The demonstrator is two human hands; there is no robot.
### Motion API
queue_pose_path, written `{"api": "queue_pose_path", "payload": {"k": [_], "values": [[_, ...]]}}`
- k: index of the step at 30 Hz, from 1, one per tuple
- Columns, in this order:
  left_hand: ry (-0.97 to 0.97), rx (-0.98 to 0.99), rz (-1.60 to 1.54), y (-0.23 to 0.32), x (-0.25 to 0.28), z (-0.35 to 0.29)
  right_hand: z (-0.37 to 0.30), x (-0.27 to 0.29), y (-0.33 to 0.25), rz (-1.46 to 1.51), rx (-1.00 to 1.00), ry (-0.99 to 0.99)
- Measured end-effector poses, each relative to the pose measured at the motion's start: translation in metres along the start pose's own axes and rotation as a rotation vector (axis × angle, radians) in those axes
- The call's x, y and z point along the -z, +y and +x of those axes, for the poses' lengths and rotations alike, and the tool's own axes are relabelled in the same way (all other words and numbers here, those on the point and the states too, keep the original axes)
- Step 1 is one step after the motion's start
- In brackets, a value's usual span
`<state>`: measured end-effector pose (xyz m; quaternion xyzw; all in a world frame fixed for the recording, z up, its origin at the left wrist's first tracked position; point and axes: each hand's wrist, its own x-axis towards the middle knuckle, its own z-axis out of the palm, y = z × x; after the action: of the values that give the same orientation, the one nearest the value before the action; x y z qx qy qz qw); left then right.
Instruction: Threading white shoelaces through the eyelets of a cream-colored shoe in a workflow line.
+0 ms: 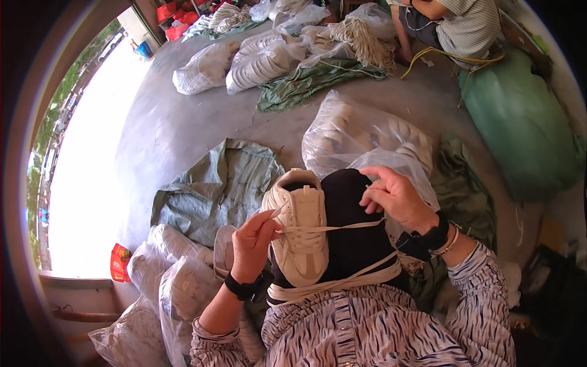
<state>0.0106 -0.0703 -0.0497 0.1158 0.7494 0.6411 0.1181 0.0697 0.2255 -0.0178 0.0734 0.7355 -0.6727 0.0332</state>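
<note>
A cream sneaker [302, 266] rests on my dark-clad lap, its toe toward me and its upper partly laced. My left hand [254, 235] is at the shoe's left side, thumb and finger pinched on a pale shoelace end. From the eyelets the shoelace [354, 227] stretches right across the dark cloth and passes under my right hand [397, 199]. That hand is held up beyond the shoe's right side, its thumb and forefinger closed on what looks like the lace's other end. A bundle of loose laces [342, 284] lies across my lap.
Clear bags of pale shoes stand ahead [361, 131] and at my left [189, 287]. A grey-green woven sack [214, 189] is spread on the floor. Farther off are more bagged shoes [266, 58], a large green sack [520, 122] and a seated person [468, 27].
</note>
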Motion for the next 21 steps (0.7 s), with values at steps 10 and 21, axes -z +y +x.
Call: {"api": "queue_pose_path", "payload": {"k": [10,21], "values": [[-0.412,0.138,0.394,-0.001,0.011,-0.008,0.009,-0.044,0.006,-0.609,0.281,-0.214],[-0.086,0.112,0.127,-0.002,0.001,-0.007,0.013,-0.065,0.009,-0.939,0.371,-0.207]]}}
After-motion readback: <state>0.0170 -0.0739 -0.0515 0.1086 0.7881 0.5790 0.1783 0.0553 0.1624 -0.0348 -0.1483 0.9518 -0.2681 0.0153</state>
